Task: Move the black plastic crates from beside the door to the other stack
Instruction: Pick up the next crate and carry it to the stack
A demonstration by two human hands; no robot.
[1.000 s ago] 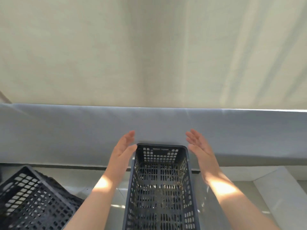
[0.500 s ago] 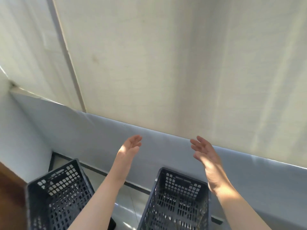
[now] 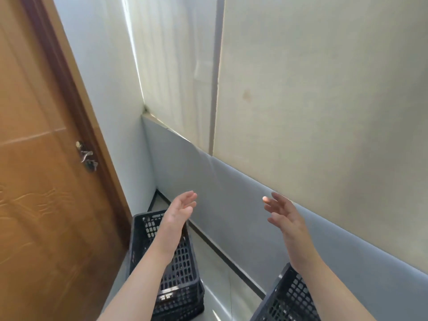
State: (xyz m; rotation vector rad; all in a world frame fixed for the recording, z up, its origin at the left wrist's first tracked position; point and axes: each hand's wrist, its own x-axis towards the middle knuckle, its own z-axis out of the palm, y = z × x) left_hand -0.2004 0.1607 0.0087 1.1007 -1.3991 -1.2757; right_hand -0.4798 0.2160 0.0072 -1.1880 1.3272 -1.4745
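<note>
since the earlier frames the view has swung to the left: the wooden door (image 3: 46, 181) now fills the left side of the frame, the stack of black crates beside the door (image 3: 183, 274) sits at the lower centre, and the other stack (image 3: 289, 297) has slid down to the lower right corner, where only one corner of its top crate shows. both hands have lifted off that right-hand crate and travelled with the turn.

the step in hand looks like the reach back for the next crate. to do it well, i judge the hands should drop to either long side of the top crate in the door-side stack, catch it under the rim at matching points so it lifts level, and pull straight up so it comes free of the crates nested below it without dragging them along. the door and its handle (image 3: 86, 156) stand close on the left, so the lift wants to stay clear of them.

the left hand (image 3: 178, 214) is open, fingers loosely together and palm turned inward, held in the air above the far end of the door-side stack and touching nothing. the right hand (image 3: 287, 218) is open too, fingers spread, empty, hovering in front of the grey lower wall (image 3: 231, 205) above the other stack.
</note>
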